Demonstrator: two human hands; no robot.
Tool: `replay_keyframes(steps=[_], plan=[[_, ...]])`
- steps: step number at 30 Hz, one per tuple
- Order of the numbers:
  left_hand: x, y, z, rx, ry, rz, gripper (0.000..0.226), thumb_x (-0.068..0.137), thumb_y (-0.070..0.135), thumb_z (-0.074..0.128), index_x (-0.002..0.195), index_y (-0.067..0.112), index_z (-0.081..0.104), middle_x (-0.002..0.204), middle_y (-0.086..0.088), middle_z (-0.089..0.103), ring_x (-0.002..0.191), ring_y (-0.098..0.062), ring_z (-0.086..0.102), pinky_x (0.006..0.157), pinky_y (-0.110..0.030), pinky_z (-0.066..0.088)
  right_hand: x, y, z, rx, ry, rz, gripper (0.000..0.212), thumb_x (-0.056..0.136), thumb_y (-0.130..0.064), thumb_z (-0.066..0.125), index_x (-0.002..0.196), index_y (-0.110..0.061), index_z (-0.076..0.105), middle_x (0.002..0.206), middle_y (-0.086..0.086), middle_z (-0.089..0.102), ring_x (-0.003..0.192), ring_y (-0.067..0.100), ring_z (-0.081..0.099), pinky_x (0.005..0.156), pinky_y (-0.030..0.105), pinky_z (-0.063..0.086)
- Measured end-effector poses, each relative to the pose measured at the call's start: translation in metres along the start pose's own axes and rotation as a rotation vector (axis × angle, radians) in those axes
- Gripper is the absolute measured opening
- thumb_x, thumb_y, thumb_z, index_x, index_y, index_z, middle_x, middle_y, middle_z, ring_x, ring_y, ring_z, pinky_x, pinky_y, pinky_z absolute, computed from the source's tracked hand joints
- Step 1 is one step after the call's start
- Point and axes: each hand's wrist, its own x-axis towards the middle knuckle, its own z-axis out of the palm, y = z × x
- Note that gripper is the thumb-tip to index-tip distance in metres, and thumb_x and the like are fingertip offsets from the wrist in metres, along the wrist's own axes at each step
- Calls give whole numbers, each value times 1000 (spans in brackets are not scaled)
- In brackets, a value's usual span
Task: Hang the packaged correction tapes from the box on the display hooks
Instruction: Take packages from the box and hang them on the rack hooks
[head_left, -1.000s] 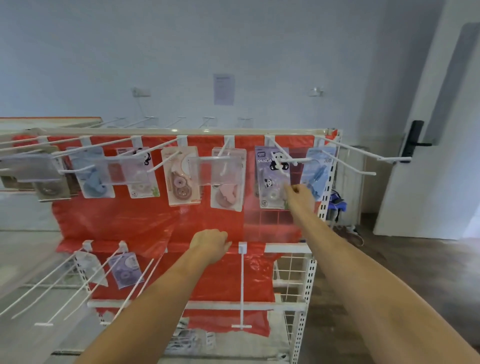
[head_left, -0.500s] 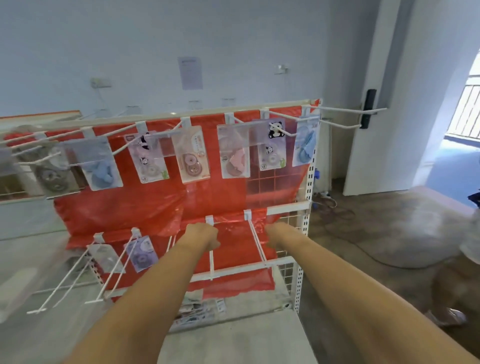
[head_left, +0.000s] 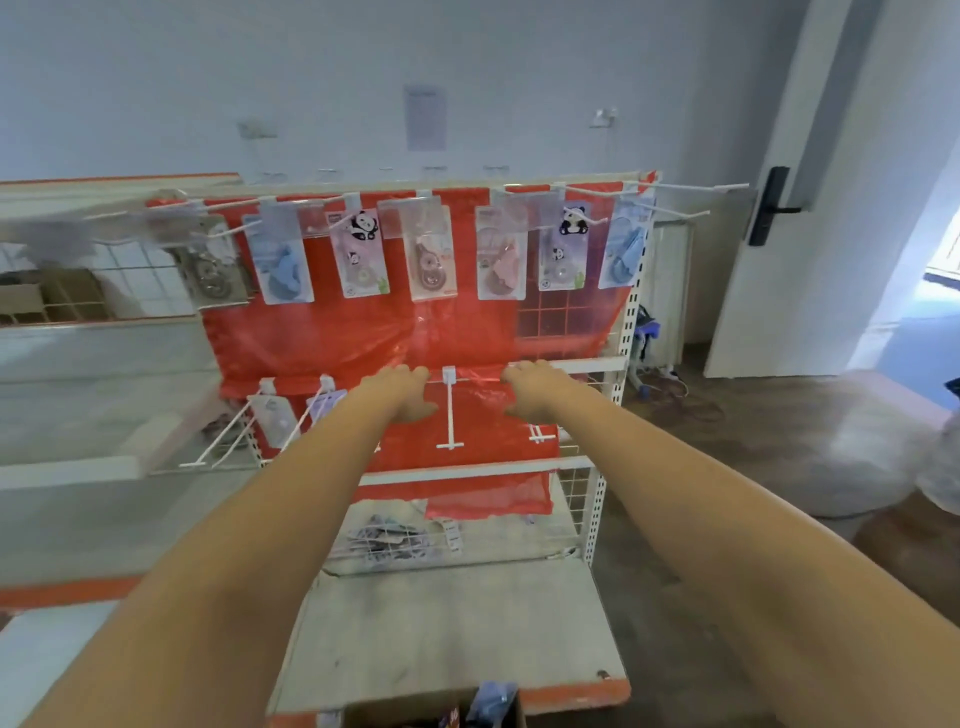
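Note:
Several packaged correction tapes hang on the top row of white hooks against the red backing, among them a blue one (head_left: 283, 265), a panda one (head_left: 361, 254) and a pink one (head_left: 501, 260). Two more packages (head_left: 272, 415) hang on the lower left hooks. My left hand (head_left: 400, 392) and my right hand (head_left: 530, 387) reach out at the lower rail, one on each side of a bare hook (head_left: 449, 410). Both hold nothing, with relaxed fingers. The cardboard box (head_left: 431, 714) shows at the bottom edge with a blue package (head_left: 493, 699) sticking out.
A worn white shelf board (head_left: 452, 623) lies under the rack, with loose packages (head_left: 384, 540) in a wire basket behind it. A door (head_left: 779, 208) stands to the right. Cables lie on the floor by the rack. A blurred figure (head_left: 940, 467) is at the right edge.
My right hand left the panda package on the top row and dropped to the lower rail beside my left hand. The view pulled back and tilted down, bringing the box into sight.

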Motion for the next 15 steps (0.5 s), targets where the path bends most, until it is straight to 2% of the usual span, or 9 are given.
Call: replay_keyframes(steps=[8,15], plan=[[-95,11,65,-35,-103,10,62,95,45,47,145,14,31,147,-16,34,134,-35,35,108,-49,34,-79,-27,51,77,-143,-28,57,95,-36,52,142,-9,35,144,15,39,131,34,36,109,46,34],[-130,9,139,-76,-243,38,54,96,42,46,141,13,39,144,-15,41,131,-34,40,108,-43,35,-116,-45,114,125,-280,6,53,94,-32,53,141,-12,39,145,12,42,131,31,40,107,42,36]])
